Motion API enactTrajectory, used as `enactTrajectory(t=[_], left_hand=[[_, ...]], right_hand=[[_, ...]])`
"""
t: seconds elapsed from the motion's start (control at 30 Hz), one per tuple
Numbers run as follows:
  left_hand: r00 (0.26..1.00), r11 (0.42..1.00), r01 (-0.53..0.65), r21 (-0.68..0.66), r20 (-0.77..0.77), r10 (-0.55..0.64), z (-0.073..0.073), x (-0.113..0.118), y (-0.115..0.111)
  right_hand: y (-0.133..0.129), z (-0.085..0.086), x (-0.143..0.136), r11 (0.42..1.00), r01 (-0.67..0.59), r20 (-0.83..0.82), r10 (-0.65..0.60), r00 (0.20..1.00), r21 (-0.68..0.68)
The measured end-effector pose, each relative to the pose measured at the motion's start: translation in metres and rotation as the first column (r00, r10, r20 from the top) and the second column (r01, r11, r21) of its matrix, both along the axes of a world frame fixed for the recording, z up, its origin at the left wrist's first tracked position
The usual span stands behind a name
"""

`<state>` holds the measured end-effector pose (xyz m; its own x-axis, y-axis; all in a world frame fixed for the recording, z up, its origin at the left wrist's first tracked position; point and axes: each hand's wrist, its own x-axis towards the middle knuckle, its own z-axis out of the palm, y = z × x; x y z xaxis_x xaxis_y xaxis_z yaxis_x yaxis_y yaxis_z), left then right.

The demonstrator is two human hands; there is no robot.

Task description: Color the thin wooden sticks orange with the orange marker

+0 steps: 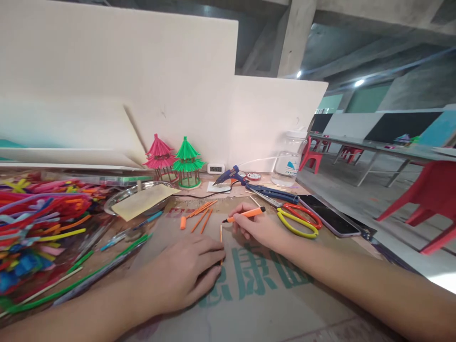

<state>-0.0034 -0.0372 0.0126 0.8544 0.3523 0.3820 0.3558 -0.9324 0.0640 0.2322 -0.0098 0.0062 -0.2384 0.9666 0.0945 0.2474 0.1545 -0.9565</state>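
Observation:
My right hand (pixel 245 223) is closed around an orange marker (pixel 251 213), its dark tip pointing left near the top of a thin stick (pixel 221 237). The stick is orange at its lower part and pale at the top. My left hand (pixel 192 266) lies palm down on the board, its fingertips pressed on the stick's lower end. Several orange sticks (pixel 202 219) lie beyond my left hand, beside an orange marker cap (pixel 183 223). The board (pixel 270 313) under both hands bears green printed characters.
Coloured pipe cleaners (pixel 46 223) heap at the left. Behind stand a pink pagoda (pixel 160 154), a green pagoda (pixel 187 161) and a glue gun (pixel 231 175). At the right are scissors (pixel 297 224), pliers (pixel 274 192), a phone (pixel 329 216) and a bottle (pixel 288 159).

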Motion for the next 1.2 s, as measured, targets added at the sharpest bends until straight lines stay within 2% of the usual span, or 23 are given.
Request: enactTrajectory(t=[0.23, 0.6, 0.9, 1.2], left_hand=[[0.999, 0.999, 0.046, 0.003, 0.005, -0.046, 0.0013, 0.0022, 0.0007], [0.998, 0.998, 0.059, 0.007, 0.003, -0.059, 0.0003, 0.0025, 0.0019], [0.998, 0.998, 0.061, 0.004, -0.008, -0.061, 0.0022, 0.0032, 0.0016], [0.999, 0.999, 0.051, -0.004, -0.015, -0.051, 0.0019, 0.0027, 0.0006]], right_hand=[[0.003, -0.0068, 0.005, 1.0, -0.012, 0.057, 0.012, 0.998, -0.013], [-0.0003, -0.0011, 0.0028, 1.0, -0.008, 0.133, 0.007, 0.991, 0.01], [0.0003, -0.0002, 0.0044, 0.997, -0.051, 0.121, 0.058, 0.991, -0.054], [0.0039, -0.0053, 0.0048, 1.0, -0.029, 0.047, 0.029, 0.998, -0.007]])
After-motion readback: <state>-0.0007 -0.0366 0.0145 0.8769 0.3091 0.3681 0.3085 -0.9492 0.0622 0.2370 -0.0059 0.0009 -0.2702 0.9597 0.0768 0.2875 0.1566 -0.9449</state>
